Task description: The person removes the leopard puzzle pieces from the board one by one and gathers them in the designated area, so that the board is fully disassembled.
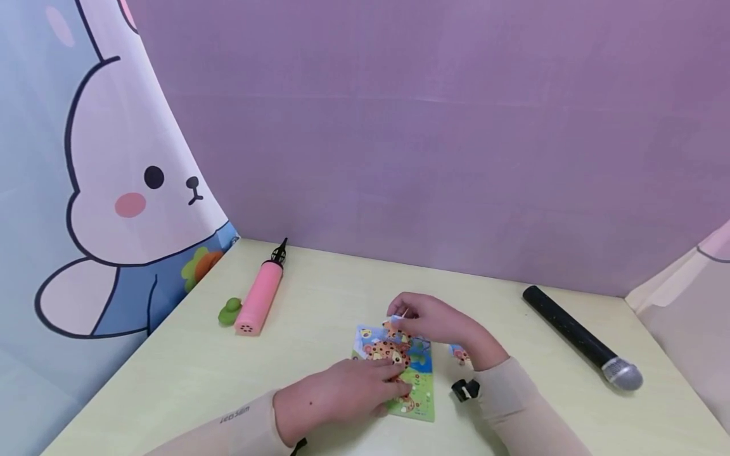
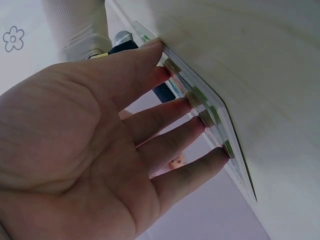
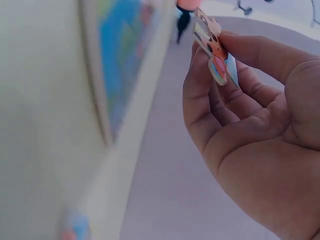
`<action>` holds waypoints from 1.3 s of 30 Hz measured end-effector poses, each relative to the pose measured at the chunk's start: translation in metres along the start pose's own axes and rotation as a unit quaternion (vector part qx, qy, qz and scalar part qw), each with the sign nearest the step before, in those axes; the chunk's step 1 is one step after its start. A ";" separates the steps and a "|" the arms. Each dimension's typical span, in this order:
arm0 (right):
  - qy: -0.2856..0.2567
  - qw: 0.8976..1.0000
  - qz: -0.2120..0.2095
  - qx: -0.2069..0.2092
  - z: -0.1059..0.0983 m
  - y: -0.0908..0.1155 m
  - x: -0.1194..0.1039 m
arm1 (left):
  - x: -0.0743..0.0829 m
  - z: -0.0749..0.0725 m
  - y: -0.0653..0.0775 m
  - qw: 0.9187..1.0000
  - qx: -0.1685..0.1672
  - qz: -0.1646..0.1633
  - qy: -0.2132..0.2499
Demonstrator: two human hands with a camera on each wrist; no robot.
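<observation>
A jigsaw puzzle board (image 1: 421,383) with a spotted cartoon animal on green and blue lies on the table. My left hand (image 1: 348,389) rests on its left and middle part, fingers extended; the left wrist view shows the fingertips touching the face of the board (image 2: 220,107). Over the far edge of the board, my right hand (image 1: 436,322) pinches a puzzle piece (image 3: 217,52) between thumb and fingers. In the right wrist view this piece, with part of an animal face, is held apart from the board. Another puzzle piece (image 1: 461,356) lies right of the board, partly behind the right wrist.
A pink hand pump (image 1: 261,297) lies at the left on the table (image 1: 188,392), with a small green object (image 1: 230,311) beside it. Over at the right is a black microphone (image 1: 582,335). A purple cloth backdrop (image 1: 433,145) stands behind the table.
</observation>
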State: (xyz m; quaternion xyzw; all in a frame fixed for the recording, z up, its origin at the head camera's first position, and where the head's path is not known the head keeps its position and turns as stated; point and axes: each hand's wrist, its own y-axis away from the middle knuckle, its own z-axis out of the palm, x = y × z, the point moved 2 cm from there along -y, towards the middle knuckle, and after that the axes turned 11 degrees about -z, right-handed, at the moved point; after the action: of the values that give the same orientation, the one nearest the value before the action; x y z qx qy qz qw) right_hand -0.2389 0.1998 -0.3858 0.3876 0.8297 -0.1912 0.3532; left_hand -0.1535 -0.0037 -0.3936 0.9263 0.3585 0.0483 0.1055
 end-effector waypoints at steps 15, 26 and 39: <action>-0.036 0.997 0.027 0.063 -0.062 0.051 0.015 | 0.001 0.001 0.002 1.000 -0.011 0.001 0.006; -0.056 0.995 0.073 0.028 -0.101 0.095 0.053 | 0.003 0.002 0.003 1.000 0.002 0.002 -0.009; -0.122 0.984 0.116 -0.060 -0.087 0.107 0.091 | 0.002 0.002 0.002 1.000 -0.006 -0.010 0.008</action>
State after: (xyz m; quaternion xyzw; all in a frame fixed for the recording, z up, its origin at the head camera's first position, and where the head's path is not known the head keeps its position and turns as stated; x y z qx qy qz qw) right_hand -0.2348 0.3651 -0.3985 0.4329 0.7399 -0.1446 0.4943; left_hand -0.1509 -0.0043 -0.3952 0.9215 0.3683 0.0568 0.1091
